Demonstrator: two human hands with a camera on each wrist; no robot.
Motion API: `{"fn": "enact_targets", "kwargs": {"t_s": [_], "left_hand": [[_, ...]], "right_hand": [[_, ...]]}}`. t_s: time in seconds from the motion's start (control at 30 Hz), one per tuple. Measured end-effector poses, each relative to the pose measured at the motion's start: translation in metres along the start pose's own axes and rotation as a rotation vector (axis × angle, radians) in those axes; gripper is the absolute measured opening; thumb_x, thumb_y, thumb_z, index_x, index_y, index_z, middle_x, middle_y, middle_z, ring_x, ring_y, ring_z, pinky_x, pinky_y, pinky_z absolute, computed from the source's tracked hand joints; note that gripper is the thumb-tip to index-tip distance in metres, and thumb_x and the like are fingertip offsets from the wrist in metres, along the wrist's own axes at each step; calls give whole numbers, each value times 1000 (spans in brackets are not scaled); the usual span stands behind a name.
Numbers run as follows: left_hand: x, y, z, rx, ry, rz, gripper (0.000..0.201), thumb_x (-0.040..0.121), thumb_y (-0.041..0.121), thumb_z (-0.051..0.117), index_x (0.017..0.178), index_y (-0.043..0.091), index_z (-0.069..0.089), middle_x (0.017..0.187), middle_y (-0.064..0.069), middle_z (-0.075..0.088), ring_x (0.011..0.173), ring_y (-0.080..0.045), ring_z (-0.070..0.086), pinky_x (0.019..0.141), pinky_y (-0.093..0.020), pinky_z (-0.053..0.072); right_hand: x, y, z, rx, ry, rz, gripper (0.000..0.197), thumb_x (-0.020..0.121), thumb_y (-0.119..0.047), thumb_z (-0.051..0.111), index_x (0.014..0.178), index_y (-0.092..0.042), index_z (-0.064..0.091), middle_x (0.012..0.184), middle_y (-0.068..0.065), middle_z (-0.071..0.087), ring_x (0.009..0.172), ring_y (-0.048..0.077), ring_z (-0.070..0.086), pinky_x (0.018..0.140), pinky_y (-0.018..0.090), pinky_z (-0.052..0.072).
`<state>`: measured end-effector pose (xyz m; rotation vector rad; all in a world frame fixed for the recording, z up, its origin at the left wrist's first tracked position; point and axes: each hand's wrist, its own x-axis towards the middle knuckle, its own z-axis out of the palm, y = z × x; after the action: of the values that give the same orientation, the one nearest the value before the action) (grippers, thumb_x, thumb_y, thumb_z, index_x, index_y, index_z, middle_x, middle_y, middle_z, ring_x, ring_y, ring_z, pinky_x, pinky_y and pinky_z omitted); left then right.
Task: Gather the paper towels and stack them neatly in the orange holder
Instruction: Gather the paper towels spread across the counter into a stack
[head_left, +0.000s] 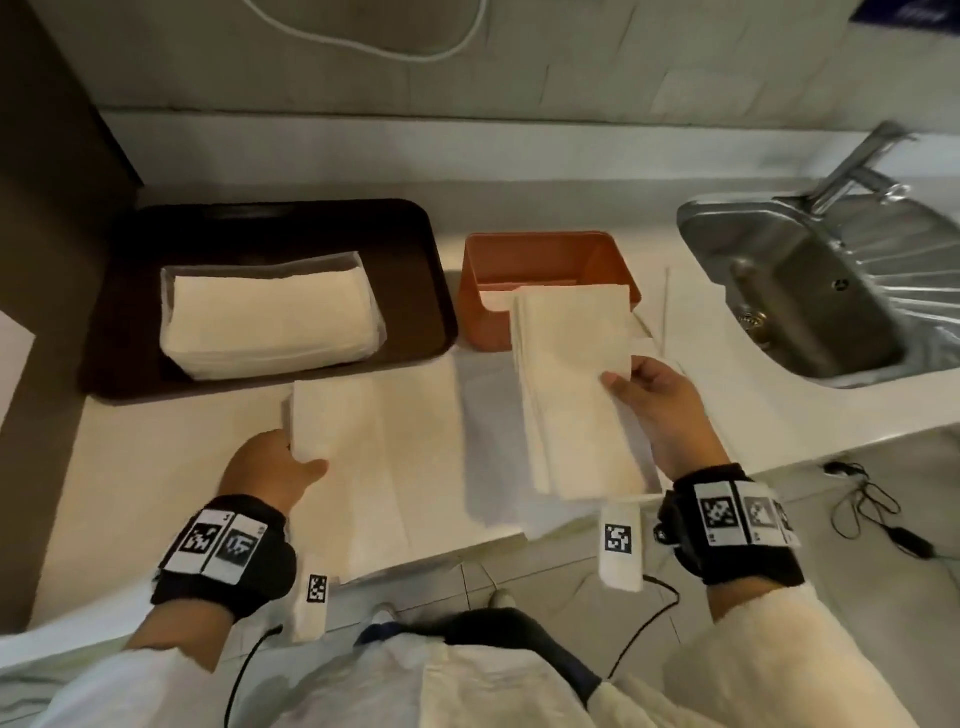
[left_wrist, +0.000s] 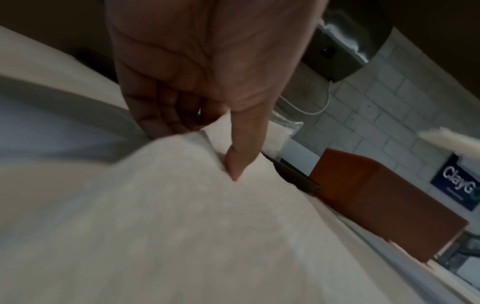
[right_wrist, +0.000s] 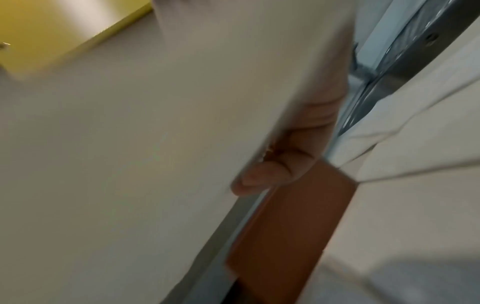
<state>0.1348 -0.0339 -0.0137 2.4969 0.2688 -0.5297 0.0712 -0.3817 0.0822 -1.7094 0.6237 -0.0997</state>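
Between right hand (head_left: 655, 405) fingers, paper towels (head_left: 571, 395)

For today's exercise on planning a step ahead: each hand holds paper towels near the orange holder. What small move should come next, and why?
Probably the right hand should carry its lifted towels forward and lower them into the orange holder, which is open-topped and just ahead. The left hand only pinches the corner of a towel on the counter.

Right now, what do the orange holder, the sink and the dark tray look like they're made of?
Orange holder: probably plastic, with smooth, matte, evenly coloured walls. Sink: looks like stainless steel, grey and shiny with reflections and a ribbed drainer. Dark tray: likely plastic, dull brown-black with rounded corners; hard to be sure.
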Motion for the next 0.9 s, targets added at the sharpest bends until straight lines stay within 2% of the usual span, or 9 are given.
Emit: {"fn": "enact_targets", "kwargs": {"t_s": [0.13,0.2,0.3,0.4,0.5,0.6,0.67,0.8,0.9], "left_hand": [[-8,11,-4,-36,-12,36,32,84,19,63,111,2,59,112,-21,64,97,-35,59,80,-35,42],[-18,21,-7,-147,-5,91,28,85,13,62,111,3,58,111,-20,64,90,-29,57,78,-33,40],[-45,50,-8,-494,-66,118,25,80,11,68,104,13,58,100,-5,66,82,-16,63,68,-26,48],[-68,90,4,-947,-165,94,36,68,24,76,101,20,61,93,3,74,83,-8,70,60,-19,56],[-71,130,36,-1056,-160,47,27,81,10,64,106,17,60,100,1,72,82,-8,70,60,-19,56],[-63,158,79,-939,-114,-37,28,84,5,62,111,9,57,113,-12,66,82,-14,66,61,-23,56],[-58,166,104,-749,-58,-75,30,83,5,65,111,4,55,115,-19,63,79,-18,60,58,-22,51],[-58,170,122,-134,118,-67,45,77,30,71,111,5,56,117,-17,54,97,-28,57,85,-32,46],[-61,177,124,-2,143,-140,65,72,39,74,122,7,47,120,-18,46,107,-35,53,94,-38,43]], "right_hand": [[38,34,-22,-180,43,132,16,88,-7,60,77,-17,64,87,12,69,76,23,63,71,32,52],[55,56,-27,-234,6,172,11,86,-6,61,77,-11,63,89,20,68,81,25,61,76,37,51],[69,74,-34,-364,-14,158,3,85,-9,62,87,-6,63,87,12,64,84,25,58,78,30,44],[73,79,-38,-392,-45,108,2,87,-9,58,85,-8,58,79,3,62,75,20,57,68,25,42],[76,86,-40,-403,-99,61,6,87,-11,58,91,-7,56,86,5,61,80,22,54,72,26,39],[81,88,-44,-356,-150,55,19,85,-14,63,100,-3,59,91,7,61,86,23,56,74,28,40],[85,86,-49,-366,-202,45,18,83,-17,66,94,-5,60,90,7,63,86,24,58,67,26,42],[89,82,-58,-574,-265,-139,17,82,-20,66,90,-5,60,83,5,61,78,22,58,61,24,40],[87,80,-56,-813,-305,-258,27,82,-24,67,98,-4,58,92,11,57,85,27,58,72,30,46]]}}
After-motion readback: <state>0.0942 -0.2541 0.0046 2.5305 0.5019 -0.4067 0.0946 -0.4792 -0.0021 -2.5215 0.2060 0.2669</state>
